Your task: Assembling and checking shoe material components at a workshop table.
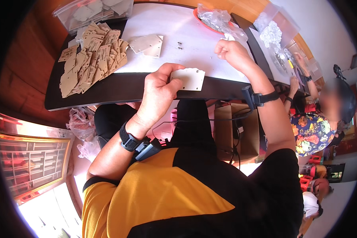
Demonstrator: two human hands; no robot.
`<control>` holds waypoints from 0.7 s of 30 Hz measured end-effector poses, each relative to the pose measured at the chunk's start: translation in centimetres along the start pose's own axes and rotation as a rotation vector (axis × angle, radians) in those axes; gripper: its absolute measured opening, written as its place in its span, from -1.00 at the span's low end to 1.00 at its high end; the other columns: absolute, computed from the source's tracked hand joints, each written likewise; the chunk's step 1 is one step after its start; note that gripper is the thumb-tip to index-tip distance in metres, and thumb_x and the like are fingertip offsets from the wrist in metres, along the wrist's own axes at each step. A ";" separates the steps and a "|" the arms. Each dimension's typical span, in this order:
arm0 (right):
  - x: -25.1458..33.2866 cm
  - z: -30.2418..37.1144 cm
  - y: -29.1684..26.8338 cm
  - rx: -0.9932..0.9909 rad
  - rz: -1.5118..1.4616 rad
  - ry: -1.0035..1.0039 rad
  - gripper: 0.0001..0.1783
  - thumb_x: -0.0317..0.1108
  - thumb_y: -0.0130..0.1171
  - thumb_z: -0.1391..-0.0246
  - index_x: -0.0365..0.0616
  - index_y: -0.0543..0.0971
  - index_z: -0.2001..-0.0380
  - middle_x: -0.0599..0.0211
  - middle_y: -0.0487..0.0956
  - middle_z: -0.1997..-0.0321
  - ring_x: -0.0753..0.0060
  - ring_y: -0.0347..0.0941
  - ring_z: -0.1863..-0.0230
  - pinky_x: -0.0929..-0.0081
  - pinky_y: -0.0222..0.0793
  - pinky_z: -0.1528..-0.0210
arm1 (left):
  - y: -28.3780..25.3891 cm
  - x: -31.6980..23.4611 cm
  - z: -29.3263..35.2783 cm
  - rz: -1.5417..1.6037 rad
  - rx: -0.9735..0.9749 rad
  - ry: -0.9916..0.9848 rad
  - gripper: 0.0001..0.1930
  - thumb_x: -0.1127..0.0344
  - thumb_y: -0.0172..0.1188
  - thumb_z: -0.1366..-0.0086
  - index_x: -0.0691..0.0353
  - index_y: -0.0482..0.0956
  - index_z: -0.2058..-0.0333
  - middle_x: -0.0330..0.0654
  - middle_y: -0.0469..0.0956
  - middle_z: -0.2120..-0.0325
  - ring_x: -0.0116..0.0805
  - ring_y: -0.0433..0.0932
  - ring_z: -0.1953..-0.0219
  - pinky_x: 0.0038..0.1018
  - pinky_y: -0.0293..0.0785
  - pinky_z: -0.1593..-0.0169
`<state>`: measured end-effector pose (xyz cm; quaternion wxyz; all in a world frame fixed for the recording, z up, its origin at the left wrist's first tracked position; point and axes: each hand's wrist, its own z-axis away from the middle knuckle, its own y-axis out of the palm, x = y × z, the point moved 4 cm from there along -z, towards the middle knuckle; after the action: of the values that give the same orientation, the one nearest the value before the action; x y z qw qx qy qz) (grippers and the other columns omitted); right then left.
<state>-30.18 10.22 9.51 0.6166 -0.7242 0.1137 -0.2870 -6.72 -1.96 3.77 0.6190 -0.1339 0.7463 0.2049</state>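
My left hand (159, 88) pinches a flat cream-white plate (190, 80) with small holes near its edges, held up over the table's front edge. Farther right, my right hand (233, 52) is closed, thumb and fingers pressed together, above the white sheet. Whatever it may hold is hidden. Just beyond it a clear plastic bag (215, 19) lies over an orange tray (198, 16) of small metal parts. Two or so similar white plates (150, 44) lie overlapping on the sheet, and tiny dark pieces (180, 45) sit between them and my right hand.
A heap of tan printed plates (93, 59) covers the table's left side, before a clear bin (93, 14) of more plates. On the right, another person (313, 127) works at a table with white parts (270, 35). A cardboard box (240, 131) stands below the table, near a dangling cable.
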 end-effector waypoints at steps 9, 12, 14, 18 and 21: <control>1.0 0.1 0.5 0.047 -0.249 0.173 -0.88 -0.41 0.27 0.02 -0.21 0.56 0.50 0.35 0.52 0.55 0.56 0.36 0.65 0.54 0.26 0.64 | 0.0 -0.3 0.3 -0.050 -0.012 -0.001 -0.70 0.56 0.09 -0.19 0.35 0.57 0.08 -0.32 0.54 0.52 -0.67 0.38 0.60 -0.69 0.32 0.49; 1.4 -0.1 0.5 0.068 -0.192 0.321 -0.85 -0.37 0.31 0.06 -0.23 0.57 0.49 0.32 0.49 0.59 0.50 0.29 0.77 0.48 0.23 0.69 | 0.1 -0.3 0.3 -0.032 -0.015 0.013 -0.70 0.56 0.09 -0.20 0.35 0.57 0.08 -0.32 0.54 0.52 -0.67 0.38 0.60 -0.69 0.32 0.49; 1.7 -0.4 1.1 0.134 -0.134 0.285 -0.85 -0.39 0.30 0.07 -0.24 0.58 0.47 0.30 0.49 0.60 0.46 0.26 0.82 0.43 0.21 0.73 | 0.1 -0.4 0.4 -0.029 -0.019 0.005 -0.70 0.55 0.08 -0.20 0.36 0.56 0.07 -0.32 0.54 0.52 -0.67 0.37 0.60 -0.69 0.31 0.49; 1.7 -0.7 1.4 0.170 -0.074 0.224 -0.87 -0.41 0.28 0.07 -0.23 0.58 0.45 0.29 0.51 0.57 0.45 0.33 0.74 0.42 0.26 0.68 | 0.0 -0.3 0.4 -0.037 -0.016 0.013 -0.70 0.55 0.08 -0.20 0.36 0.56 0.07 -0.32 0.53 0.52 -0.68 0.37 0.61 -0.69 0.31 0.50; 1.3 -0.4 1.5 0.103 -0.058 0.030 -0.91 -0.45 0.25 0.05 -0.21 0.58 0.42 0.31 0.53 0.53 0.47 0.42 0.59 0.45 0.33 0.57 | 0.0 -0.2 0.3 -0.021 -0.012 0.009 -0.70 0.55 0.08 -0.20 0.36 0.56 0.06 -0.33 0.53 0.52 -0.68 0.37 0.61 -0.69 0.30 0.50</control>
<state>-29.05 8.93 8.46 0.6428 -0.6901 0.0869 -0.3211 -6.42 -1.87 3.95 0.6171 -0.1463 0.7463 0.2022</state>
